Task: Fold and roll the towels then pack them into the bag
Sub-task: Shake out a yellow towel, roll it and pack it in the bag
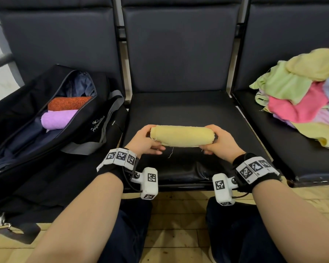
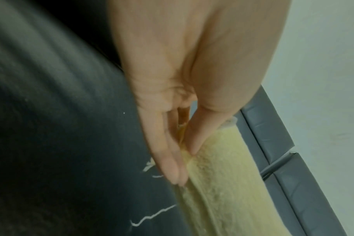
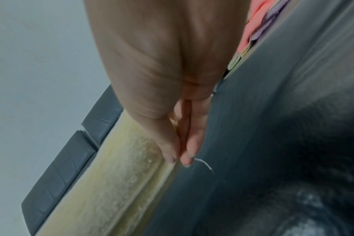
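Two rolled towels, an orange roll and a lilac roll, already lie side by side in the open bag on the seat to our left, so we judge the packing partly done, with a third roll now in hand. We hold the yellow roll level above the front of the middle seat, our left hand gripping its left end and our right hand its right end. Each wrist view shows the fingers pressed together and lying along the underside of the roll, with the thumb pinching the cloth from the other side; the right fingers lie the same way. To us the rolling looks finished and the step in hand is the carry to the bag. The next move calls for a swing to the left with the ends kept squeezed, then setting the roll beside the lilac one, where open space shows. This roll is a pale yellow terry cylinder, fairly tight, with its free edge along the lower side, slightly frayed ends and a loose thread hanging beneath. A heap of loose towels in yellow, green, pink and blue waits on the seat to our right.
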A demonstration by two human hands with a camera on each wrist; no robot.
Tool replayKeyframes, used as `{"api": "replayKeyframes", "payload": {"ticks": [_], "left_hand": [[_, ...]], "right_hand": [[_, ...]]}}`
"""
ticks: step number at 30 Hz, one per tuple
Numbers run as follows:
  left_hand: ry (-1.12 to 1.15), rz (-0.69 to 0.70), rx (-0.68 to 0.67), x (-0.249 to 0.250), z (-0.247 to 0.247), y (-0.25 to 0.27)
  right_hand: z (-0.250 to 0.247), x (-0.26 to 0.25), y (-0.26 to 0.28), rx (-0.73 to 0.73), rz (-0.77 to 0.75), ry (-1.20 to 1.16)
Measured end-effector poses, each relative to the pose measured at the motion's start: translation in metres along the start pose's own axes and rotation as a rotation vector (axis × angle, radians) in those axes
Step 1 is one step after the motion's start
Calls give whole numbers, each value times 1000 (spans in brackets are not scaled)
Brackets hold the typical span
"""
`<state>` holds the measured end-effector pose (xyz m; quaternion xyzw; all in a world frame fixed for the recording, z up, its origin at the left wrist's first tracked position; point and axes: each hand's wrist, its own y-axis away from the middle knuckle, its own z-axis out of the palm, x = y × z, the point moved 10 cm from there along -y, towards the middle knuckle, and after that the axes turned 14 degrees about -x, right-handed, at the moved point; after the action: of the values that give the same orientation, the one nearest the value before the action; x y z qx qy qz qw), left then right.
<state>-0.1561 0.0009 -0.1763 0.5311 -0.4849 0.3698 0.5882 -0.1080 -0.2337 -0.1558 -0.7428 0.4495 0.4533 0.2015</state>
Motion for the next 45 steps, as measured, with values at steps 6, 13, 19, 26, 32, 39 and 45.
{"api": "replayKeyframes", "payload": {"ticks": [6, 13, 19, 26, 32, 39, 45], "left_hand": [[210, 23, 45, 0, 0, -3], [125, 38, 142, -8, -12, -6], [111, 55, 158, -7, -19, -5], [50, 30, 162, 8, -21, 13], [-61, 109, 184, 49, -31, 47], [-214, 201, 292, 103, -42, 109], [-347, 203, 407, 119, -76, 157]], "right_hand": [[6, -2, -1, -52, -8, -233], [4, 6, -3, 4, 26, -294], [4, 12, -4, -10, 46, -331], [2, -8, -3, -28, 60, -251], [1, -57, 13, -14, -5, -194], [4, -138, 35, -75, -141, -76], [27, -191, 36, -93, -223, -12]]}}
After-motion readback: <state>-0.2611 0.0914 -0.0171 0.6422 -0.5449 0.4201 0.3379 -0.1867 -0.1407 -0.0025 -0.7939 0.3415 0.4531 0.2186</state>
